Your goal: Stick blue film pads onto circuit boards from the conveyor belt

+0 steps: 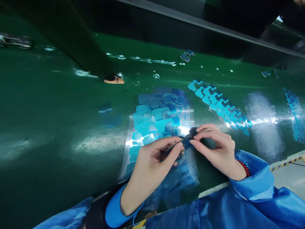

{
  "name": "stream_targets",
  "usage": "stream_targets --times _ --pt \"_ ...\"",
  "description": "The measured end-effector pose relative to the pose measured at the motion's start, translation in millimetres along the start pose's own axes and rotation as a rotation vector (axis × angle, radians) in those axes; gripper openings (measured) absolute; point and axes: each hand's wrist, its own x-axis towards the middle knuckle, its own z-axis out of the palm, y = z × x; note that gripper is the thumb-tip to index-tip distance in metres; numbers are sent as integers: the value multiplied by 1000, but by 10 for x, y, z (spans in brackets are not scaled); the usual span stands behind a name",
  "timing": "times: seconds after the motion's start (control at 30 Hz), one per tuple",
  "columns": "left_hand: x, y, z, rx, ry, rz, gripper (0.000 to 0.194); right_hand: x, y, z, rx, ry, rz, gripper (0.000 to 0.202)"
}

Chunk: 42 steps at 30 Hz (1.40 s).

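Note:
Near the middle of the view I hold a small dark blue circuit board [187,143] tilted above the bench. My left hand [152,162] is closed on it, thumb on top and fingers underneath. My right hand [218,146] pinches the board's far right end, where a small dark part [193,131] shows at the fingertips. Whether that part belongs to the board I cannot tell. Below both hands lies a clear sheet covered with overlapping shiny blue film pieces [154,117].
A green bench surface [71,101] spreads all round. Right of centre lies a slanted strip of notched light-blue pieces [216,103], then cloudy clear sheets [263,124]. Farther back sits another circuit board [187,56]. A dark post [78,41] stands at the upper left.

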Motion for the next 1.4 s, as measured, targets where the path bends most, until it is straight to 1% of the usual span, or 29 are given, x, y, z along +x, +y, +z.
stream_targets --times 0.07,0.13,0.17,0.27,0.37,0.5,0.6,0.73,0.87,0.93,1.03,1.1,1.17,1.27,1.33,1.4 --pt "0 8 -11 -29 10 8 17 22 65 -23 -139 50 -28 8" --pt "6 7 -22 -55 19 35 16 37 135 -51 -210 73 29 5" --pt "10 4 -27 -66 22 50 16 42 165 -64 -215 70 73 3" --pt "18 1 -38 -88 27 77 16 40 203 -83 -168 23 175 8" --pt "20 18 -34 -101 19 80 15 29 165 -76 -21 -81 264 13" --pt "35 45 -26 -130 -12 79 17 31 84 -65 337 -256 449 22" --pt "54 37 -48 -143 -30 74 21 40 62 -63 496 -302 529 19" --pt "65 39 -83 -216 -88 56 27 38 90 -53 507 -268 555 17" --pt "77 91 -62 -177 -98 33 35 15 144 -26 472 -244 561 23" --pt "93 98 -50 -170 -111 27 40 2 168 -21 475 -260 560 26" --pt "129 65 -60 -165 -149 33 49 31 203 -58 455 -326 561 32" --pt "155 33 -84 -176 -172 18 54 129 255 -129 398 -344 569 36" --pt "175 8 -109 -192 -187 13 56 329 358 -239 331 -313 563 39" --pt "197 -10 -128 -185 -161 81 47 824 601 -454 219 -201 494 41" --pt "208 -4 -126 -185 -121 134 39 1218 760 -609 109 -97 419 41" --pt "214 18 -124 -207 -94 163 31 1564 868 -752 -18 -19 332 39"
